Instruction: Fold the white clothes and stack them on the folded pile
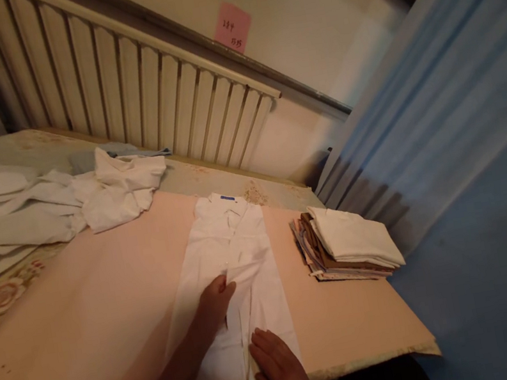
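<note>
A white shirt (265,304) lies lengthwise on the pink sheet (129,288), its collar end away from me and a small blue label at the neck. My left hand (216,299) pinches a fold of the shirt's front between thumb and fingers, lifting it slightly off the layer below. Closer to me, my right hand (277,364) rests on the lower part of the shirt with its fingers stretched out. The shirt's near end is partly hidden behind my left forearm.
To the right sits a stack of folded clothes (356,237), white on top. Crumpled white garments (56,203) lie at the left on a flowered cover (3,293). A radiator (160,95) runs along the wall behind, and a blue curtain (417,123) hangs at the right.
</note>
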Demonstrator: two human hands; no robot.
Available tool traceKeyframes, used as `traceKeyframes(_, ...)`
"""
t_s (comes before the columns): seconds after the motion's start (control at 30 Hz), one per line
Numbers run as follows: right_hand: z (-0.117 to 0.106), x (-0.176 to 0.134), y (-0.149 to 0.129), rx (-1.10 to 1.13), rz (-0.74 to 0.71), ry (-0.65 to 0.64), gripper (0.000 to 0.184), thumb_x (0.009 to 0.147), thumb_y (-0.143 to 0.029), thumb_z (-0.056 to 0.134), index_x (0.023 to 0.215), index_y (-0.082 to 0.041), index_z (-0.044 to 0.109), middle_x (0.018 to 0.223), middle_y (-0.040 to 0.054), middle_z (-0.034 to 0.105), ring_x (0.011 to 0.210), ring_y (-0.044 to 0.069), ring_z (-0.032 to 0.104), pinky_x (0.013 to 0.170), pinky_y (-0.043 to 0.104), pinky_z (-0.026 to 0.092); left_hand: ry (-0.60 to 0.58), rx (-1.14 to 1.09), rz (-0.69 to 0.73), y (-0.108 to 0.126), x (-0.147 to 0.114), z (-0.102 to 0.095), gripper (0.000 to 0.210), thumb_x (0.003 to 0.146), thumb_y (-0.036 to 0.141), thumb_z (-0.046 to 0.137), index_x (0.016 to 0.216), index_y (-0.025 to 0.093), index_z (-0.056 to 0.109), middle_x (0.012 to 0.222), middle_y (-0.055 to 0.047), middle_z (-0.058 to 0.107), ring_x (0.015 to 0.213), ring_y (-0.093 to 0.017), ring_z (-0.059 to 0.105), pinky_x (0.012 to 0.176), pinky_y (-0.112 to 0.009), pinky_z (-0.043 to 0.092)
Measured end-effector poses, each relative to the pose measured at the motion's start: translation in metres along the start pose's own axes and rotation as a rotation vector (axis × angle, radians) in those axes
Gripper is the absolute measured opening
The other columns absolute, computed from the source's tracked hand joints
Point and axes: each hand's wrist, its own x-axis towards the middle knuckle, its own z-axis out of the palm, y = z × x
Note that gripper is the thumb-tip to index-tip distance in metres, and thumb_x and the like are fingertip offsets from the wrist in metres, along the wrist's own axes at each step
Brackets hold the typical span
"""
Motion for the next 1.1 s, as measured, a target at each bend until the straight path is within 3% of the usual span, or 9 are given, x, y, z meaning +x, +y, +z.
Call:
traceKeyframes(0.13, 0.003, -0.001, 0.003, 0.011, -0.002, -0.001, 0.065, 0.081, -0.009, 0.053, 0.143, -0.017, 0.035, 0.14, 0.0116, 0.049, 0.134, 0.026, 0.04, 0.105, 0.046, 0.045, -0.199, 0.035, 0.008, -0.001, 0.003, 0.002, 0.034, 0.074, 0.05, 0.059, 0.083, 0.017, 0.06, 0.085, -0.004, 0.067, 0.071, -0.016, 0.063, 0.06, -0.026, 0.046)
traceKeyframes(0.23, 0.003, 0.0, 0.003, 0.011, -0.007, 0.006, 0.065, 0.081, -0.009, 0.051, 0.143, -0.017, 0.035, 0.14, 0.0116, 0.049, 0.134, 0.026, 0.04, 0.105, 0.046, 0.045, -0.179, 0.059, 0.044, 0.003, 0.001, 0.002, 0.035, 0.081, 0.05, 0.05, 0.087, 0.017, 0.061, 0.091, -0.007, 0.068, 0.077, -0.018, 0.066, 0.068, -0.03, 0.05)
traceKeyframes(0.33, 0.001, 0.0, 0.002, 0.014, -0.018, 0.015, 0.066, 0.081, -0.009, 0.051, 0.143, -0.017, 0.033, 0.14, 0.0119, 0.049, 0.134, 0.026, 0.039, 0.106, 0.046, 0.044, -0.035, 0.26, 0.284, 0.003, -0.002, 0.002, 0.029, 0.086, 0.041, 0.045, 0.088, 0.018, 0.062, 0.09, -0.007, 0.069, 0.085, -0.02, 0.065, 0.079, -0.034, 0.052)
traceKeyframes(0.43, 0.0, 0.001, 0.001, 0.009, -0.007, 0.007, 0.066, 0.081, -0.009, 0.052, 0.143, -0.017, 0.034, 0.14, 0.0115, 0.049, 0.134, 0.025, 0.04, 0.105, 0.046, 0.045, 0.107, 0.586, 0.598, -0.008, -0.004, 0.004, 0.028, 0.089, 0.027, 0.04, 0.102, 0.018, 0.064, 0.11, -0.01, 0.068, 0.107, -0.021, 0.06, 0.097, -0.039, 0.046)
traceKeyframes(0.57, -0.001, 0.003, 0.001, 0.008, 0.017, -0.014, 0.066, 0.08, -0.008, 0.052, 0.143, -0.019, 0.035, 0.139, 0.0102, 0.051, 0.133, 0.025, 0.042, 0.105, 0.045, 0.045, 0.068, 0.969, 0.792, -0.03, -0.003, 0.011, 0.038, 0.088, 0.02, 0.041, 0.122, 0.017, 0.057, 0.137, -0.01, 0.053, 0.131, -0.023, 0.044, 0.109, -0.043, 0.037)
traceKeyframes(0.7, -0.006, 0.002, -0.001, 0.018, 0.026, -0.054, 0.063, 0.082, -0.01, 0.051, 0.143, -0.021, 0.036, 0.14, 0.0098, 0.05, 0.132, 0.025, 0.043, 0.104, 0.046, 0.046, -0.045, 1.226, 0.809, -0.042, -0.004, 0.013, 0.042, 0.089, 0.029, 0.046, 0.13, 0.019, 0.052, 0.144, -0.009, 0.046, 0.138, -0.024, 0.033, 0.113, -0.046, 0.028)
traceKeyframes(0.93, -0.019, 0.002, 0.001, 0.025, 0.169, 0.028, 0.059, 0.089, -0.01, 0.046, 0.145, -0.023, 0.031, 0.142, 0.0114, 0.046, 0.133, 0.024, 0.041, 0.103, 0.045, 0.048, -0.099, 1.307, 0.767, -0.039, -0.012, 0.011, 0.046, 0.092, 0.04, 0.043, 0.133, 0.019, 0.05, 0.146, -0.008, 0.044, 0.14, -0.025, 0.028, 0.115, -0.048, 0.02)
traceKeyframes(1.1, -0.009, 0.004, 0.017, -0.048, 0.134, -0.117, 0.061, 0.09, -0.02, 0.052, 0.146, -0.019, 0.029, 0.148, 0.0132, 0.038, 0.139, 0.029, 0.029, 0.107, 0.056, 0.039, -0.103, 1.332, 0.768, -0.036, -0.015, 0.012, 0.047, 0.092, 0.038, 0.044, 0.134, 0.018, 0.049, 0.147, -0.009, 0.043, 0.139, -0.027, 0.03, 0.114, -0.049, 0.021)
